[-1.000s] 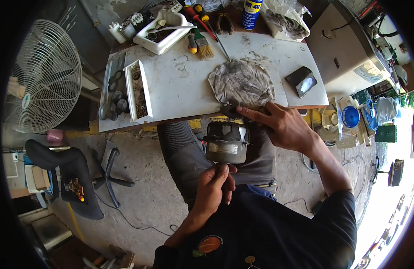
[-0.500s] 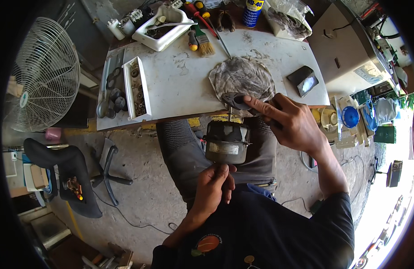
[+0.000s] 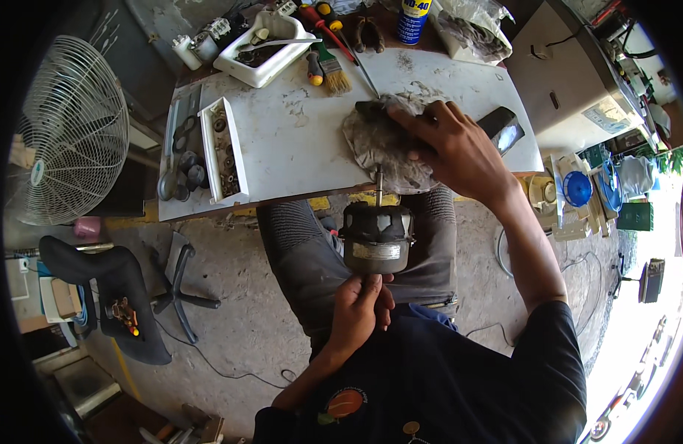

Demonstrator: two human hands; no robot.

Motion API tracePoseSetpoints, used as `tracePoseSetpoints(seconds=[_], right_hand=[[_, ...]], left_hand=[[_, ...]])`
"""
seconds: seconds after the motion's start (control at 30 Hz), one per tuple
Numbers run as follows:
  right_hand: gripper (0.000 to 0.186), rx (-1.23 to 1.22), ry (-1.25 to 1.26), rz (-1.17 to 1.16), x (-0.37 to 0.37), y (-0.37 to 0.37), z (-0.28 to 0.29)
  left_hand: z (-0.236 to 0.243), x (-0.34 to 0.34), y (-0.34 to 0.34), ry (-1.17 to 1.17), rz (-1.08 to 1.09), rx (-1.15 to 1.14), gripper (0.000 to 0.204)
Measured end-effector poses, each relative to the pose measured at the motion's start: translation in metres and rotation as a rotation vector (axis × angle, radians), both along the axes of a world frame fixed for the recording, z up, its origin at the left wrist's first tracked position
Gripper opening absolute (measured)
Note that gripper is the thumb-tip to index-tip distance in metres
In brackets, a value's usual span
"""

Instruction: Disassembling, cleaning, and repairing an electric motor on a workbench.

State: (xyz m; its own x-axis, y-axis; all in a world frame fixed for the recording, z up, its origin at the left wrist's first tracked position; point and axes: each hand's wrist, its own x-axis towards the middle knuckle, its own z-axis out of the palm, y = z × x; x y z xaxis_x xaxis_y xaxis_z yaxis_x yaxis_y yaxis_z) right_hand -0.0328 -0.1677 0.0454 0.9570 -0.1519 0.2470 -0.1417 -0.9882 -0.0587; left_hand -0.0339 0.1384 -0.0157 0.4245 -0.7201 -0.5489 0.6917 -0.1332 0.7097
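A small round electric motor (image 3: 375,238), with a dark upper housing and a pale label, stands upright in front of my lap. Its metal shaft (image 3: 379,185) points up, just in front of the table edge. My left hand (image 3: 358,305) is closed under the motor, gripping it at its underside. Over a dirty, crumpled rag (image 3: 364,144) on the table, my right hand (image 3: 460,152) reaches forward, fingers bent around a dark tool (image 3: 372,115). The tool is partly covered by the hand and blurred, so its kind is unclear.
On the white table (image 3: 290,140) lie a tray of small parts (image 3: 238,166), a brush (image 3: 334,72), screwdrivers (image 3: 319,18) and a phone-like dark slab (image 3: 503,127). A white tub (image 3: 264,55) and a spray can (image 3: 413,22) stand farther back. A fan (image 3: 71,133) is at left.
My right hand has moved forward with the dark tool, away from the motor shaft and over the rag. The shaft now shows in full. My left hand still holds the motor.
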Motion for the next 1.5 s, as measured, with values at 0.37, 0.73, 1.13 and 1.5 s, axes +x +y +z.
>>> tracePoseSetpoints(seconds=[0.37,0.73,1.13,1.5], right_hand=[[0.040,0.108,-0.213,0.230,0.000,0.024,-0.003],[0.020,0.144,-0.082,0.207,0.011,0.044,-0.016],[0.016,1.015,-0.076,0.313,-0.028,0.067,-0.003],[0.012,1.430,-0.517,0.398,-0.049,0.112,0.000]], left_hand=[[-0.025,0.002,0.002,-0.010,-0.011,-0.050,0.023],[-0.087,0.008,-0.008,-0.053,-0.064,-0.111,0.016],[-0.039,0.002,0.060,0.147,-0.056,-0.341,0.020],[-0.044,0.018,0.068,0.381,-0.162,-0.692,0.037]])
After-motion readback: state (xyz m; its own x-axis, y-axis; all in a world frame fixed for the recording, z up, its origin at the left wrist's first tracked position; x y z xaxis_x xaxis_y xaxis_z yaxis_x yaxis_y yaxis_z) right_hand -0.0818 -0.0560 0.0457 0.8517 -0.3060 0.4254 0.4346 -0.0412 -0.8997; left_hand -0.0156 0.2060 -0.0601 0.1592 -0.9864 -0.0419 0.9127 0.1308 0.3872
